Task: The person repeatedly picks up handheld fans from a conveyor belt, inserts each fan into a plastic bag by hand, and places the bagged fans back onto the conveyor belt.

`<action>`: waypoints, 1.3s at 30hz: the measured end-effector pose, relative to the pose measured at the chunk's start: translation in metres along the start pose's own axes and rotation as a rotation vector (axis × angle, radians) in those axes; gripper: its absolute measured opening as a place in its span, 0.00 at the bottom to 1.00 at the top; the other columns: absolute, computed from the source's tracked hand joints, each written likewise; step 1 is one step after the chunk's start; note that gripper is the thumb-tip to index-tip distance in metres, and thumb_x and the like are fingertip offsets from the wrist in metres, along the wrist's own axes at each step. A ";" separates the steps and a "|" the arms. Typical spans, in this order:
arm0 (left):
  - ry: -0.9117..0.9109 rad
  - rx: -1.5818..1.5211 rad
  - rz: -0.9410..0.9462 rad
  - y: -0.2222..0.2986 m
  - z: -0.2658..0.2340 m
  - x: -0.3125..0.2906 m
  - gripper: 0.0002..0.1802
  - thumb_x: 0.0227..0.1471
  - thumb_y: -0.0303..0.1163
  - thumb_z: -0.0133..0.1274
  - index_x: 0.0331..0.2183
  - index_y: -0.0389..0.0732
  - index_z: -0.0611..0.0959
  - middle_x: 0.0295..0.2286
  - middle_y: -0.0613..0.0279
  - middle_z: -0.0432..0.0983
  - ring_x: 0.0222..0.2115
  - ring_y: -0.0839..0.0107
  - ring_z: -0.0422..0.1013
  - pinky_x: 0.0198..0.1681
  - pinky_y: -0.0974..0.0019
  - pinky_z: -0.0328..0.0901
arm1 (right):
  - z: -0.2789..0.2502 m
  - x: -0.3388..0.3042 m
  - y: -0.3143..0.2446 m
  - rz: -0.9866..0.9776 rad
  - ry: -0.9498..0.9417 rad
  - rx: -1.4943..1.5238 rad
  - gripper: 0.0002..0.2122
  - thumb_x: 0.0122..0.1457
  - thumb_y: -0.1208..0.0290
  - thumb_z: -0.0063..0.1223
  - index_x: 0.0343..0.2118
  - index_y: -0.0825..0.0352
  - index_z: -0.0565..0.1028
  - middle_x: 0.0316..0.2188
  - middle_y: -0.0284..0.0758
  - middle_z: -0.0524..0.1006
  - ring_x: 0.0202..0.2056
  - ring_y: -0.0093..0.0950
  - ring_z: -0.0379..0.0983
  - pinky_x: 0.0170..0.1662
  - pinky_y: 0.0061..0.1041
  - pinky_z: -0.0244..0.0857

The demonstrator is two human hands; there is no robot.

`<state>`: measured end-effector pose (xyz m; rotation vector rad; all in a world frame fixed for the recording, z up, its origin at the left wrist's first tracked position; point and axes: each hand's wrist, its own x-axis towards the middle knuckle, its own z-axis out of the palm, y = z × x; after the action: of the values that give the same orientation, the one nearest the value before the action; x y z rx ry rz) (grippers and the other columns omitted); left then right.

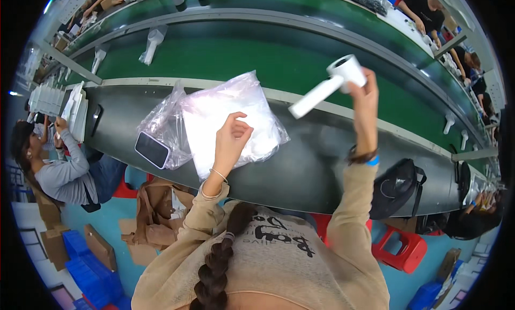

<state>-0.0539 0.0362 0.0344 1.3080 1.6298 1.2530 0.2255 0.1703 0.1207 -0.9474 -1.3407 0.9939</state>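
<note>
One white hair-dryer-shaped device (347,73) is being gripped by the right hand (366,103), whose fingers are closing around the far side of its round barrel. It is hovering right of the frame's centre, over the seam between the bench and the conveyor; its dark round opening is facing up and its straight handle is slanting toward the lower left. A dark bracelet (360,155) is circling the right wrist. The left hand (233,135) is hanging near the centre of the frame, its fingers loosely curling and standing apart from the thumb; whether they are brushing the plastic beneath, I cannot tell. Under that hand, a stack of white plastic bags (209,114) is lying on the dark bench (311,160), with a crumpled clear bag (169,114) adjoining it on the left. A phone (152,149) is resting at the lower left corner of the clear bag. Beyond the bench, a green conveyor belt (225,52) is arching across the frame, and a bagged white device (153,44) is lying on it at the upper left. A black backpack (397,186) is sitting at the bench's right end, above a red stool (399,251). At the far left, a co-worker in a grey top (64,173) is sitting by the bench.
</note>
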 end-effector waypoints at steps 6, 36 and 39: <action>0.014 -0.216 -0.032 0.001 0.001 -0.007 0.18 0.51 0.20 0.58 0.45 0.36 0.75 0.29 0.61 0.79 0.30 0.76 0.76 0.33 0.74 0.70 | 0.074 -0.114 -0.002 -0.050 0.067 -0.101 0.28 0.49 0.80 0.63 0.52 0.69 0.62 0.47 0.38 0.69 0.48 0.28 0.69 0.53 0.28 0.63; 0.129 0.142 0.279 0.077 -0.040 0.046 0.08 0.49 0.22 0.61 0.32 0.33 0.78 0.27 0.61 0.79 0.28 0.76 0.77 0.34 0.74 0.70 | 0.100 -0.043 -0.026 -0.531 -0.768 -0.987 0.13 0.52 0.65 0.62 0.39 0.65 0.79 0.35 0.35 0.73 0.37 0.36 0.71 0.37 0.34 0.66; 0.055 0.153 0.272 0.060 -0.034 0.061 0.08 0.49 0.22 0.61 0.32 0.33 0.77 0.27 0.62 0.79 0.28 0.77 0.77 0.33 0.75 0.70 | 0.095 -0.013 -0.021 -0.270 -1.060 -0.605 0.09 0.52 0.66 0.62 0.32 0.66 0.79 0.33 0.36 0.75 0.34 0.35 0.71 0.37 0.33 0.65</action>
<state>-0.0826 0.0875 0.1049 1.6468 1.6534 1.3540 0.1316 0.1489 0.1384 -0.6063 -2.6876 0.9055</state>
